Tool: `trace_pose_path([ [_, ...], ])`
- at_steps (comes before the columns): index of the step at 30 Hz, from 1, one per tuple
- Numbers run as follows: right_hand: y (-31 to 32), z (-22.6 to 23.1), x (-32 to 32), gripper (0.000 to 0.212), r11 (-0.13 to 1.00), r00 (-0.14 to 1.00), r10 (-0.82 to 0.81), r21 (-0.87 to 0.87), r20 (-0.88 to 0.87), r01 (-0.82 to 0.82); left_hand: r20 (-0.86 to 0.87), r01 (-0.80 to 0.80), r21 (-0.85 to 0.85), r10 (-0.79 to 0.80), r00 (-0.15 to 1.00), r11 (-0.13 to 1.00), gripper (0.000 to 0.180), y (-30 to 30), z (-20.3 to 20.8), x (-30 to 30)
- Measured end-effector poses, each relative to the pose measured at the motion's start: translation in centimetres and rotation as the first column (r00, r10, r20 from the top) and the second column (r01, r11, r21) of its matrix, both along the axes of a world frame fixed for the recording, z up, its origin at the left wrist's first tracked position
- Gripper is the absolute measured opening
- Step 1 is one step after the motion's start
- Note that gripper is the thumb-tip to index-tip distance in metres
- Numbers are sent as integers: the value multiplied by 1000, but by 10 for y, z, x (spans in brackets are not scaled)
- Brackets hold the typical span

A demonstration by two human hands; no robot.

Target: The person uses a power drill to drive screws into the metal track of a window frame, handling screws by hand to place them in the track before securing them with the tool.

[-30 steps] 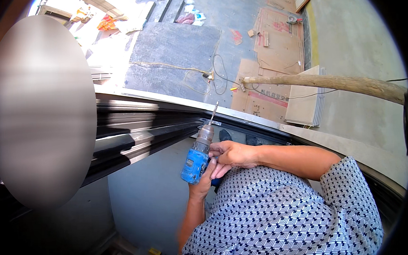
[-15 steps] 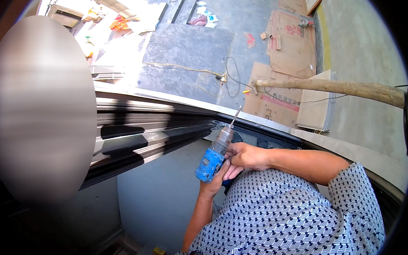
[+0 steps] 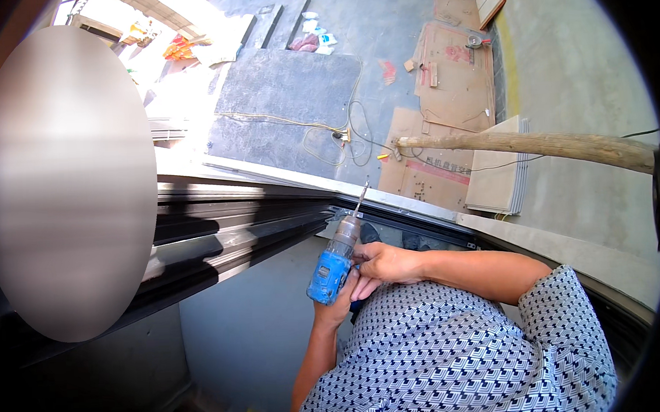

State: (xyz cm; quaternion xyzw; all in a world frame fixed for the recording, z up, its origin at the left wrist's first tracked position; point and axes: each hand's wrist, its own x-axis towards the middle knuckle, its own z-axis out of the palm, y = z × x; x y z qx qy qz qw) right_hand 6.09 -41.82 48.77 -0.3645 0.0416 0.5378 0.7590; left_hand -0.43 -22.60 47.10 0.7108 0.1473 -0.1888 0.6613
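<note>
A blue cordless drill point(image 3: 329, 276) with a grey chuck is tilted in front of my body. Its long thin bit point(image 3: 361, 199) points away from me, over the dark window or door frame. My left hand point(image 3: 336, 306) is wrapped round the drill from below, near its blue rear end. My right hand point(image 3: 390, 264) closes on the drill's right side, its curled fingers against those of the left hand. The handle is mostly hidden behind both hands.
Dark metal frame rails point(image 3: 228, 229) run along the left, partly behind a blurred grey oval point(image 3: 68, 188). Beyond the sill lie cables point(image 3: 286, 122), cardboard sheets point(image 3: 449, 75) and stacked panels point(image 3: 494, 177). A wooden pole point(image 3: 533, 142) crosses at right.
The whole view has shifted slightly, so the surroundings and the drill sit further left and a little lower. Both hands keep the same hold on the drill.
</note>
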Motion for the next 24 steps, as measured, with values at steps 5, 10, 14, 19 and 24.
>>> trace_pose_path([
  [5, -1, -5, -2, 49, 999, 1000, -21, -29, -8, 20, -12, 21, 47, -21, 1000, 999, 25, 0, 3, -1],
  [10, -9, -16, 0, 41, 976, 978, 48, -218, 205, -3, 100, 13, 36, -17, 995, 999, 19, -4, 14, 4],
  [14, -13, -16, 0, 27, 948, 950, 112, -318, 290, -14, 107, 85, 172, -105, 989, 981, 19, 4, 16, 2],
  [19, -7, -36, -9, 17, 928, 875, 151, -371, 460, 34, 59, 95, 214, -110, 992, 972, 19, 11, -1, -2],
  [24, -10, -28, -3, 17, 892, 816, 279, -451, 506, -25, 111, 34, 191, -56, 992, 981, 20, 7, -3, -2],
])
